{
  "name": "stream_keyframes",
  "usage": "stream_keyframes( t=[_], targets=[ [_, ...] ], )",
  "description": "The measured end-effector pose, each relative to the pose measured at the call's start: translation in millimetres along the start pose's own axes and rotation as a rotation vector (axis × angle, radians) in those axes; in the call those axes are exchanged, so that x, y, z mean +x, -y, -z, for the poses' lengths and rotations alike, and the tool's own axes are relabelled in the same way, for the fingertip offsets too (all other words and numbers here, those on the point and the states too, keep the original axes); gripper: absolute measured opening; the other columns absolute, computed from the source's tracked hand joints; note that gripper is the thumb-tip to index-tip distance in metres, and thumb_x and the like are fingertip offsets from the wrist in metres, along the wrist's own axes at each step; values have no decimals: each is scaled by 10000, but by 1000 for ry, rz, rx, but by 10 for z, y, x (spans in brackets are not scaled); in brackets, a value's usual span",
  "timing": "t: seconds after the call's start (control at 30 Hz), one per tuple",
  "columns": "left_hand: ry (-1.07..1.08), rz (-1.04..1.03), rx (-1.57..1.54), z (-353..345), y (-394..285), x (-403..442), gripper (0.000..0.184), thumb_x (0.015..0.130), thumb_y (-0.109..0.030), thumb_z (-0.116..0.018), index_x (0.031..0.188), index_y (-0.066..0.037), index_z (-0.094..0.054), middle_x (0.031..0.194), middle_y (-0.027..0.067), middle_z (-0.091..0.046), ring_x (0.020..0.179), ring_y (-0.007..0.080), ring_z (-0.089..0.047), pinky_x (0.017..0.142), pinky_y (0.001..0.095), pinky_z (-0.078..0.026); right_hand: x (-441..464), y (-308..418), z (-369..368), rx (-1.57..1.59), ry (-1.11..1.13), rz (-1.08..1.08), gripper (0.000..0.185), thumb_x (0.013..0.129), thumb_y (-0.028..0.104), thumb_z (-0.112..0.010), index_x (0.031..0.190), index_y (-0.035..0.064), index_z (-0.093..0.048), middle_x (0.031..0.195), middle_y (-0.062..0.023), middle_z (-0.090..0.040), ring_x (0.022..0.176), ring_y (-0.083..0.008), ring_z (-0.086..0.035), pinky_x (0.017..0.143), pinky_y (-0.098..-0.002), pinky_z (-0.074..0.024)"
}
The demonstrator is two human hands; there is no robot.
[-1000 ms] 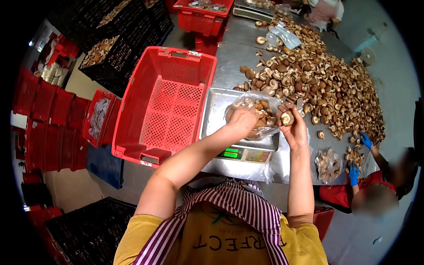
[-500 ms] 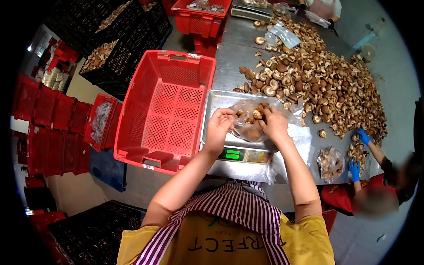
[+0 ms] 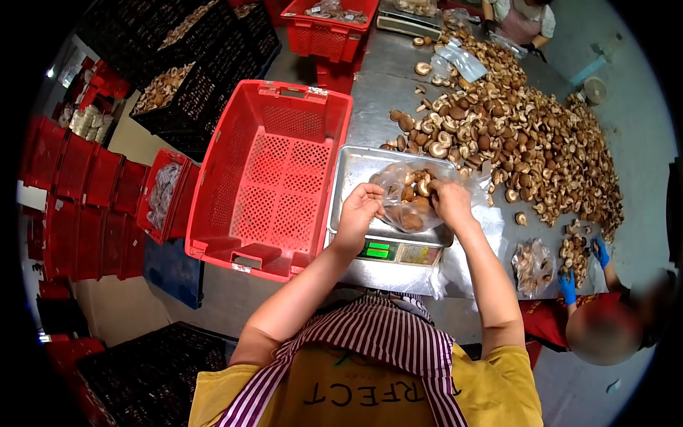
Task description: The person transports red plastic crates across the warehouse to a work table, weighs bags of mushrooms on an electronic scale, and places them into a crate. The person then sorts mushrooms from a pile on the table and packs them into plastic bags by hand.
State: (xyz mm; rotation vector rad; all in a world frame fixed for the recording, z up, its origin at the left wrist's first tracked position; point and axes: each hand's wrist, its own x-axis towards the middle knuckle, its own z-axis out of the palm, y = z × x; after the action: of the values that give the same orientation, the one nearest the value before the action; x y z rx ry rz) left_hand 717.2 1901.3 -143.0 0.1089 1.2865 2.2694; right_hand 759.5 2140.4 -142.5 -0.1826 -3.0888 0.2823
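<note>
A clear plastic bag of brown mushrooms rests on the metal tray of a scale with a lit green display. My left hand pinches the bag's left edge. On the other side, my right hand has its fingers closed on the bag's right edge. The bag's mouth is spread between them, and mushrooms show inside. Just beyond the tray lies a large heap of loose mushrooms.
An empty red crate stands left of the scale. Plastic bags lie right of it. A filled bag sits near a co-worker's blue-gloved hand. Another person stands across the table. Black crates are at the back left.
The right hand has come away from the left side of the bag's opening over the last second, and the mushroom it held apart is gone from view. Both hands now grip opposite bag edges.
</note>
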Motion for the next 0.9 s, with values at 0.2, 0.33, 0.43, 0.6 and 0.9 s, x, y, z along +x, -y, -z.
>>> stream_keyframes(
  t=[0.2, 0.33, 0.43, 0.6, 0.9],
  targets=[
    [31, -15, 131, -88, 29, 18, 167, 881, 34, -498, 1027, -22, -558, 796, 15, -568, 713, 78, -541, 682, 213, -440, 12, 130, 5, 4, -102, 38, 244, 742, 82, -650, 983, 108, -623, 927, -127, -634, 867, -361, -622, 742, -456, -505],
    [39, -21, 144, -181, -19, 8, 180, 872, 46, -490, 1020, -22, -567, 792, 15, -573, 715, 77, -538, 696, 212, -440, 103, 50, -90, -25, -80, 18, 229, 740, 102, -670, 961, 91, -611, 912, -140, -636, 819, -363, -628, 715, -455, -507],
    [21, -49, 195, -166, -43, -27, 198, 871, 53, -487, 1033, -23, -572, 799, 16, -579, 724, 74, -538, 707, 203, -438, 8, -66, -6, 210, -150, 21, 129, 755, 85, -647, 876, 61, -611, 923, -164, -646, 799, -369, -634, 693, -462, -494],
    [37, -35, 243, -70, 6, -98, 241, 864, 68, -462, 1055, -20, -579, 831, 17, -592, 759, 67, -547, 720, 199, -437, -96, -380, 12, 1002, -128, -284, 136, 785, 77, -711, 906, 40, -660, 769, 3, -633, 739, -104, -582, 683, -247, -475],
    [46, -88, 267, -29, -58, -85, 247, 886, 42, -480, 1100, -28, -580, 866, 30, -623, 784, 67, -550, 759, 206, -437, -460, -1441, 570, 1642, -493, -791, 208, 888, 221, -656, 1013, 55, -638, 834, -73, -648, 696, -146, -615, 622, -221, -527]
  ],
)
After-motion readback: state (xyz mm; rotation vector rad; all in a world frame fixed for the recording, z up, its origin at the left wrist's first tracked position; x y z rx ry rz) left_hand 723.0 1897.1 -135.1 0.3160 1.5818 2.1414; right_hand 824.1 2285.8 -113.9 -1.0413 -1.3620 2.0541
